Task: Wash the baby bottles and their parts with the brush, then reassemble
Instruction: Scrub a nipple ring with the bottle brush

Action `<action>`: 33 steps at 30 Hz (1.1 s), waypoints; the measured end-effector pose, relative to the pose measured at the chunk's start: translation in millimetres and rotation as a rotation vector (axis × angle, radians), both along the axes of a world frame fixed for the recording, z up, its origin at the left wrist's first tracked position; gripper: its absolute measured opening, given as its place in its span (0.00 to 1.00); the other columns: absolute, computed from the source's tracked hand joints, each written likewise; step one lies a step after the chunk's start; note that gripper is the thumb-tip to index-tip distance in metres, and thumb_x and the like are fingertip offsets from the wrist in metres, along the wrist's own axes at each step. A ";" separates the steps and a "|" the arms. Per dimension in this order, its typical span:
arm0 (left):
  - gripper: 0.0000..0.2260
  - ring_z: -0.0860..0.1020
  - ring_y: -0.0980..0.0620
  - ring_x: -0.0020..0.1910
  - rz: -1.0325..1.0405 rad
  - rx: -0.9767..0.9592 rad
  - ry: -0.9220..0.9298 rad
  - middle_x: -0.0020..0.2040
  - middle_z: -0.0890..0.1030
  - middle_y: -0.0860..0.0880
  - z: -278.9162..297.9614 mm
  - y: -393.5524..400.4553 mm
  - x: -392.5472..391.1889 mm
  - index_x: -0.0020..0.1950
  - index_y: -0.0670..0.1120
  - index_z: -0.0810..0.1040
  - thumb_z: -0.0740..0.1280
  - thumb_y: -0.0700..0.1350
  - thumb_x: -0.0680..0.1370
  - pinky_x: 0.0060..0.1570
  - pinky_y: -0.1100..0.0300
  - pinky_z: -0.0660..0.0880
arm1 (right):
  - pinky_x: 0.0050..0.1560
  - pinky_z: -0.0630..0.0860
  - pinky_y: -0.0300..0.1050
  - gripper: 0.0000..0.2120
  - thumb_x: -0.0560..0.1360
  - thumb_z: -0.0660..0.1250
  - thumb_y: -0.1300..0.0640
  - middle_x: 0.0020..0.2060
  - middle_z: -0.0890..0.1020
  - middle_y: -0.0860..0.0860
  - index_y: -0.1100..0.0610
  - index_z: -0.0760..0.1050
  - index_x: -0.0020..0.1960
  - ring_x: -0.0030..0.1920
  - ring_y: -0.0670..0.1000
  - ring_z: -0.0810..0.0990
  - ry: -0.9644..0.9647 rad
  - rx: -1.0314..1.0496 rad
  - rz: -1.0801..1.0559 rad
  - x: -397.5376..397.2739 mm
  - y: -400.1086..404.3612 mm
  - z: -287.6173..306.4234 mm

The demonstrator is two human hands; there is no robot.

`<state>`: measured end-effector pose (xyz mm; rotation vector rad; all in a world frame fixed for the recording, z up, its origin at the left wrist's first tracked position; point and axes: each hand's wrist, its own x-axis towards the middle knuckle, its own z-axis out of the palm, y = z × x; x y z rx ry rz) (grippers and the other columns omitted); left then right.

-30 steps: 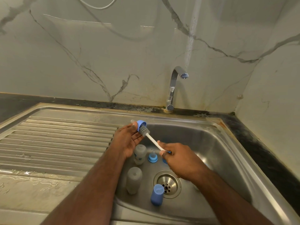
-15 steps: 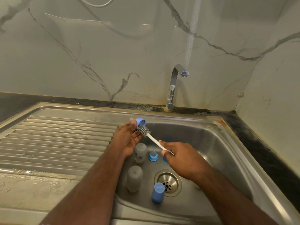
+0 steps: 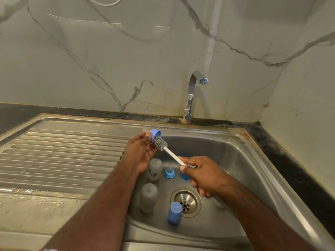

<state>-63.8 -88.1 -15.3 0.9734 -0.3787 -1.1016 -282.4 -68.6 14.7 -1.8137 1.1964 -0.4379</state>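
Left hand (image 3: 140, 153) grips one blue collar (image 3: 155, 133); right hand (image 3: 201, 173) holds one brush (image 3: 167, 151), its bristles at the collar. Sink (image 3: 235, 160) contains two bottles (image 3: 155, 169), (image 3: 148, 197), one cap (image 3: 174, 212), one teat ring (image 3: 169, 172).

grey brush (image 3: 160, 143) inside blue collar (image 3: 155, 133)

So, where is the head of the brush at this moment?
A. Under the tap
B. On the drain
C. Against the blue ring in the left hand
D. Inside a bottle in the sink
C: the right hand holds the brush with its head against the blue ring that the left hand holds.
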 end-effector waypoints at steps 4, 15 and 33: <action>0.04 0.83 0.45 0.54 0.024 -0.013 -0.062 0.52 0.85 0.42 -0.9 0.9 -0.5 0.56 0.42 0.79 0.66 0.37 0.82 0.59 0.49 0.79 | 0.22 0.68 0.39 0.18 0.83 0.60 0.53 0.29 0.75 0.48 0.38 0.72 0.70 0.20 0.43 0.70 0.014 -0.078 -0.034 -3.2 1.0 3.7; 0.06 0.85 0.49 0.51 -0.029 -0.016 -0.284 0.49 0.87 0.47 -3.6 1.6 -3.8 0.55 0.46 0.81 0.66 0.37 0.82 0.52 0.56 0.82 | 0.48 0.81 0.48 0.20 0.84 0.59 0.49 0.46 0.78 0.41 0.41 0.67 0.75 0.38 0.45 0.76 0.117 -0.279 -0.069 12.7 -0.9 4.3; 0.09 0.84 0.49 0.53 -0.173 -0.003 -0.469 0.45 0.87 0.51 5.1 10.1 -20.5 0.50 0.51 0.80 0.66 0.36 0.81 0.60 0.51 0.79 | 0.46 0.80 0.45 0.22 0.84 0.59 0.48 0.45 0.76 0.43 0.41 0.64 0.77 0.36 0.44 0.73 0.099 -0.301 -0.092 9.3 -11.3 -2.1</action>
